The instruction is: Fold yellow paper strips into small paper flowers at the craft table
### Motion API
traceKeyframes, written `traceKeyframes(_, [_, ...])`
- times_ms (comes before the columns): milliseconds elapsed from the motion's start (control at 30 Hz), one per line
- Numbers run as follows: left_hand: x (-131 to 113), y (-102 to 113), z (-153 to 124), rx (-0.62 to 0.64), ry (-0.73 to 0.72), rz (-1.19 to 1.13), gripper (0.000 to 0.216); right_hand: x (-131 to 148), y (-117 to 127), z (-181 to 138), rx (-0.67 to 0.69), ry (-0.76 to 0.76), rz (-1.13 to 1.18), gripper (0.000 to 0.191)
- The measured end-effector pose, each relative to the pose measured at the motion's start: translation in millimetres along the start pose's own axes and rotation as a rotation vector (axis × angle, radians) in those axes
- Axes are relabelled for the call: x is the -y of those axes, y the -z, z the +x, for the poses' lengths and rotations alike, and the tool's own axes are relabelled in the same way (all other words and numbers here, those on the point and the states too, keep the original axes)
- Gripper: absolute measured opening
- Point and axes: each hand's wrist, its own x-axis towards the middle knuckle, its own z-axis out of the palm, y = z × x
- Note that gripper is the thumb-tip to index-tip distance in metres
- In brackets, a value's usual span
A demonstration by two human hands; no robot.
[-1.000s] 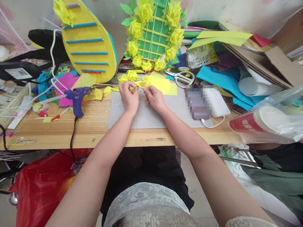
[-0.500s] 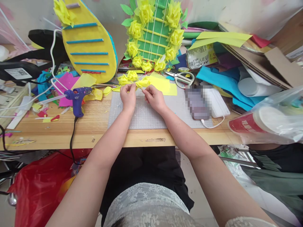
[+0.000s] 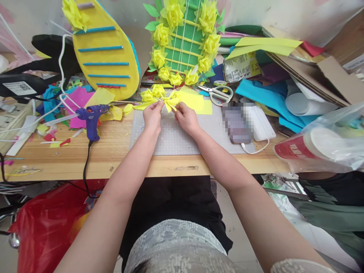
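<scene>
Above the grey cutting mat [image 3: 182,140], my left hand [image 3: 152,116] pinches a gathered piece of yellow crepe paper [image 3: 170,103] between thumb and fingers. My right hand [image 3: 186,117] is closed at the paper's right side, with its fingertips on the edge; part of the grip is hidden. The paper fans out in pleats between both hands. Just behind lie finished yellow paper flowers [image 3: 157,90] and flat yellow paper sheets [image 3: 196,100]. A green instrument shape [image 3: 182,45] edged with yellow flowers stands at the back.
A purple glue gun [image 3: 92,121] with a cord stands at left, before a yellow board [image 3: 105,57] with blue sticks. Scissors [image 3: 218,94], a phone [image 3: 237,123], a white power bank [image 3: 258,121] and a bagged paper cup [image 3: 301,148] lie at right. Paper scraps and cardboard crowd both sides.
The yellow paper between my hands has turned and spread, and its pleated lower edge now hangs toward me. My left hand has shifted slightly left and down; my right hand has barely moved.
</scene>
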Motion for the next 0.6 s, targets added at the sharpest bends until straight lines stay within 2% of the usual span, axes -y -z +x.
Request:
traceKeyframes(267, [-1, 0, -3, -0.011, -0.028, 0.029, 0.019, 0, -2, 1, 0.037, 0.007, -0.023, 0.035])
traceKeyframes(600, [-6, -2, -11, 0.031, -0.012, 0.116, 0.032, 7, 5, -3, 0.027, 0.052, -0.087, 0.034])
